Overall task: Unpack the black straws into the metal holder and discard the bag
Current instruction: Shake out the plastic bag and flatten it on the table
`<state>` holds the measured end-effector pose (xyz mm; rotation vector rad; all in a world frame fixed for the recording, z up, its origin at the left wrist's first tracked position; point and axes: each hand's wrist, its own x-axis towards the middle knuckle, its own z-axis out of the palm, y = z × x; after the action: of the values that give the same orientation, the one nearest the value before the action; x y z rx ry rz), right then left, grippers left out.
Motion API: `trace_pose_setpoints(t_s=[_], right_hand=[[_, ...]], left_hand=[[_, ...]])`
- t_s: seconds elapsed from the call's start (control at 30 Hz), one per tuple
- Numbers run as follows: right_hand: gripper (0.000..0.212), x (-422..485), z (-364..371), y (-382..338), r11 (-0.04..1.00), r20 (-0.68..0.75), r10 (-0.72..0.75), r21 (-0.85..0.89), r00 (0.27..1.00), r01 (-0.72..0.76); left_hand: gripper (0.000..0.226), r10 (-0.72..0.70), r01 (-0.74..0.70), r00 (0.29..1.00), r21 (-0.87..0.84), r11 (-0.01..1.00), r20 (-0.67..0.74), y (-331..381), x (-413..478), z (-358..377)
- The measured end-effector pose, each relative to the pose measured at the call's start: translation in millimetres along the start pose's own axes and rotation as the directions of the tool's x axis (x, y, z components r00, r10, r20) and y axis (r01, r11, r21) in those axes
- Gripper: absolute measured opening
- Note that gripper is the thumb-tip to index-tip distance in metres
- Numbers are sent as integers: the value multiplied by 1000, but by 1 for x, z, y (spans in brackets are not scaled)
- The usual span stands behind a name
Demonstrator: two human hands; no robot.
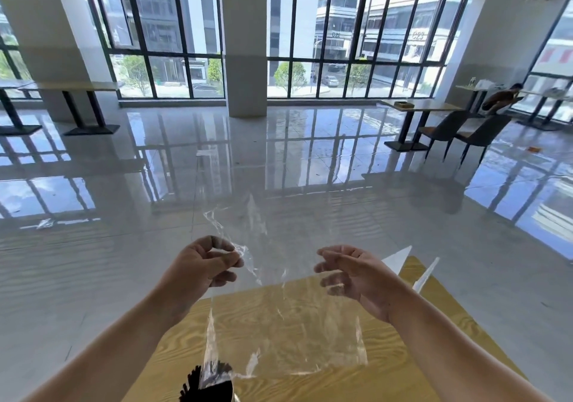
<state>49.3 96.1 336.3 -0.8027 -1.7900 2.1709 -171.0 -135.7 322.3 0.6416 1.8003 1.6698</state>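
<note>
A clear plastic bag hangs in the air above the wooden table, with nothing visible inside it. My left hand pinches its upper left edge between thumb and fingers. My right hand is at the bag's upper right edge with curled fingers; whether it grips the film is unclear. At the bottom edge of the view, black straws stand bunched in the metal holder, partly behind the bag's lower corner.
Two white paper pieces lie near the table's far right corner. Beyond is a glossy tiled floor, a white pillar, tall windows, other tables and dark chairs. A person crouches far right.
</note>
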Motion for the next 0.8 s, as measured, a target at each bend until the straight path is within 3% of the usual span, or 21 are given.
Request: trace_pose_setpoints(t_s=[0.1, 0.37, 0.6, 0.8], right_hand=[[9, 2, 3, -2, 999, -61, -43, 19, 997, 44], [13, 8, -9, -3, 992, -152, -112, 46, 982, 120], [18, 15, -30, 7, 992, -181, -122, -41, 976, 116], [32, 20, -43, 13, 995, -202, -72, 48, 977, 83]], left_hand=[[11, 18, -18, 1000, 10, 1000, -1, 0, 4, 4], [13, -87, 86, 995, 24, 996, 40, -9, 8, 9], [10, -118, 117, 993, 66, 991, 12, -18, 14, 11], [19, -141, 140, 990, 49, 989, 28, -15, 15, 22]])
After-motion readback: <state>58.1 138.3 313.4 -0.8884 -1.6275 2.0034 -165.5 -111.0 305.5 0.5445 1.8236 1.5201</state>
